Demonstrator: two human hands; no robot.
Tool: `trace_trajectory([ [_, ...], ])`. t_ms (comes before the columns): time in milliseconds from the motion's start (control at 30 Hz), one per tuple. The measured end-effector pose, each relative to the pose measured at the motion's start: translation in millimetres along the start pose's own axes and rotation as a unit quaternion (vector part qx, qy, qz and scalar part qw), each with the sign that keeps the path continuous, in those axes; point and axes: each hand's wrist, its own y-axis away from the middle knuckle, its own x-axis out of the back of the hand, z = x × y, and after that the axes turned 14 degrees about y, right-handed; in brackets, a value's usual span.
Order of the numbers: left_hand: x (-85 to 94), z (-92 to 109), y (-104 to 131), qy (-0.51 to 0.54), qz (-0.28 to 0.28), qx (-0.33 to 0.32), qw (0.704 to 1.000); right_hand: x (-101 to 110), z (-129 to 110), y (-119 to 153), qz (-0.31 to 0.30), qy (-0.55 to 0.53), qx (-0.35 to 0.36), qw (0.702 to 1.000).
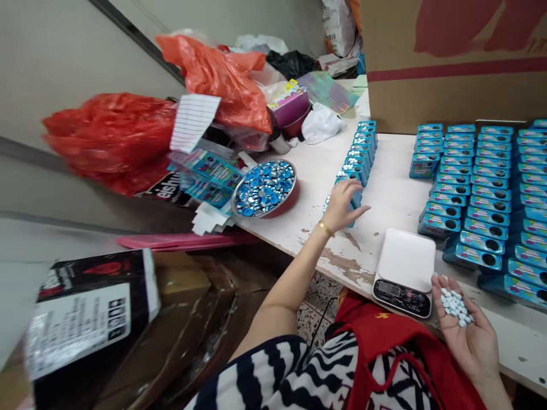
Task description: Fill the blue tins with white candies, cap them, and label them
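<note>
The left hand (pixel 342 206) is over the near end of a row of blue packs (pixel 368 155), its fingers loosely bent and its thumb well apart from them; whether the fingertips touch a pack cannot be told, and nothing shows between them. The right hand (pixel 473 340) is palm up beyond the table's near edge, fingers out straight, carrying a small heap of pale pieces (pixel 455 306). It is cupped, probably so that the heap stays together, with the other hand free to work.

The row runs from near the table's (pixel 391 191) near edge toward its far side, pale pieces showing at several tops. It is likely set in line for easy reach. A scale (pixel 407 257) sits at the near edge, between the hands and just beside the right fingertips, perhaps for quick weighing; its lit display is too small to read surely.

To the right, more packs (pixel 489 196) stand in close columns, dark round spots on top; their coloured lettering is unreadable. Near the table's left end, a bowl (pixel 284 209) holds blue and silver caps (pixel 265 185).

A carton (pixel 453 99) with red printing stands along the far side. Left of the bowl, a black bag (pixel 164 191) reads "eishu" in white letters.
</note>
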Motion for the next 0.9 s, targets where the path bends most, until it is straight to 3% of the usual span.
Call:
trace_trajectory([
  [67, 19.1, -6.8, 42.5, -0.056, -0.013, 0.052, 0.997, -0.9, 5.1, 0.1, -0.026, 0.015, 0.009, 1.000],
  [133, 24.6, -14.2, 70.8, -0.105, -0.051, 0.092, 0.989, -2.5, 9.4, 2.0, -0.043, 0.023, 0.012, 0.999],
  [233, 16.9, -20.4, 84.6, -0.143, -0.086, 0.112, 0.980, -5.7, 13.5, 8.1, -0.043, 0.025, 0.005, 0.999],
  [400, 8.6, -0.6, 64.8, -0.146, -0.079, 0.093, 0.982, -1.3, 14.9, 18.8, -0.051, 0.027, 0.027, 0.998],
  [600, 5.9, 78.3, 31.8, -0.072, -0.146, -0.053, 0.985, 8.5, 15.2, 22.1, -0.052, 0.014, 0.052, 0.997],
  [767, -32.9, 134.8, 9.1, -0.081, -0.246, -0.140, 0.956, 11.7, 14.6, 23.8, -0.057, -0.005, 0.051, 0.997],
  [900, -58.0, 146.4, 2.4, -0.085, -0.299, -0.165, 0.936, 21.5, 13.1, 24.1, -0.059, -0.015, 0.070, 0.996],
])
